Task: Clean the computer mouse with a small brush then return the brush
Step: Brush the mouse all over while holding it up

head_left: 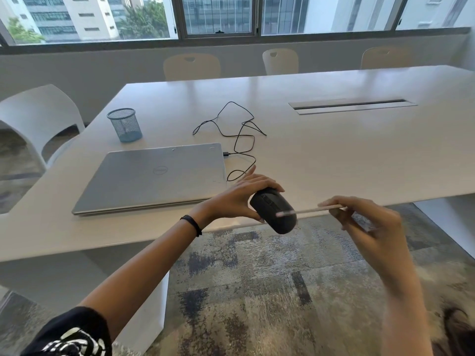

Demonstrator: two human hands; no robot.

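My left hand (pixel 232 199) grips a black computer mouse (pixel 276 214) and holds it in the air just past the near edge of the white table (pixel 334 155). The mouse is tilted, its top facing me. My right hand (pixel 365 222) pinches a thin, pale-handled small brush (pixel 312 210) that lies almost level. The brush tip rests on the top of the mouse and looks blurred. The mouse's black cable (pixel 236 134) trails in loops across the table.
A closed silver laptop (pixel 154 176) lies on the table left of my hands. A blue mesh pen cup (pixel 125 124) stands behind it. White chairs (pixel 38 116) surround the table. A cable slot (pixel 352 105) sits mid-table. Patterned carpet lies below.
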